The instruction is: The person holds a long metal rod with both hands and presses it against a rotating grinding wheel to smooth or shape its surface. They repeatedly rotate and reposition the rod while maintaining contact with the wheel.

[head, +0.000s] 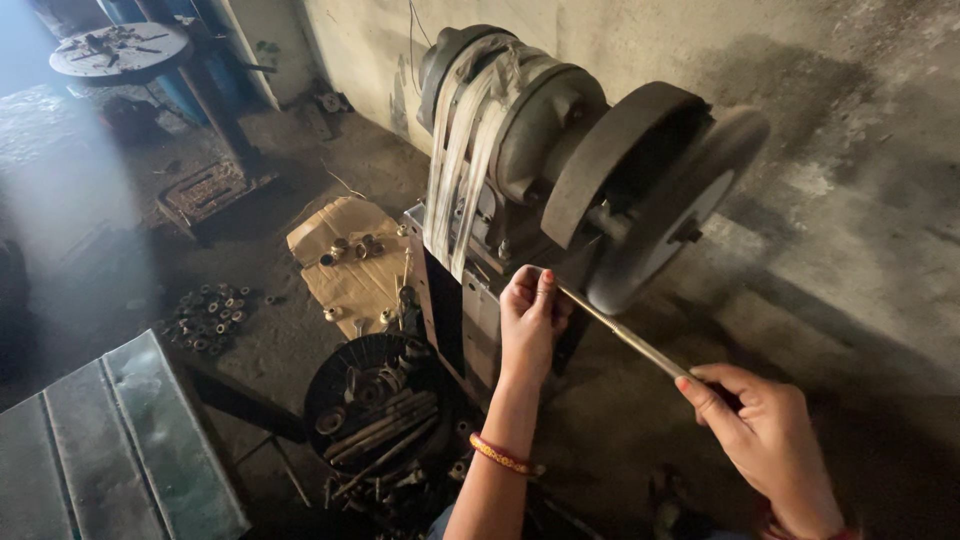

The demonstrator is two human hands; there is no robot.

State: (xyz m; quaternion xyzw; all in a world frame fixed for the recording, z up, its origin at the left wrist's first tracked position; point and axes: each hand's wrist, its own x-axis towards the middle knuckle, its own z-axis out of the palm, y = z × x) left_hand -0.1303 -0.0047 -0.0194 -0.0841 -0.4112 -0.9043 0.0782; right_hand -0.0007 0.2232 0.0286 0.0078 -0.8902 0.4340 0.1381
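— What have the hands got?
— Both are closed on one thin metal rod [625, 335]: the left hand [530, 315] grips its upper end, the right hand [760, 425] its lower end.
— And the rod itself?
— It slants between them, touching the grinding wheel [675, 215] just above the left hand. A round basket of metal parts [375, 405] lies below and to the left of that hand.

Both hands — left hand [530, 315], right hand [765, 435] — hold a metal rod [625, 335] against the grinding wheel [670, 215].

Grimy metal workshop: belt-driven grinding wheel [672, 215], scattered metal parts [210, 318].
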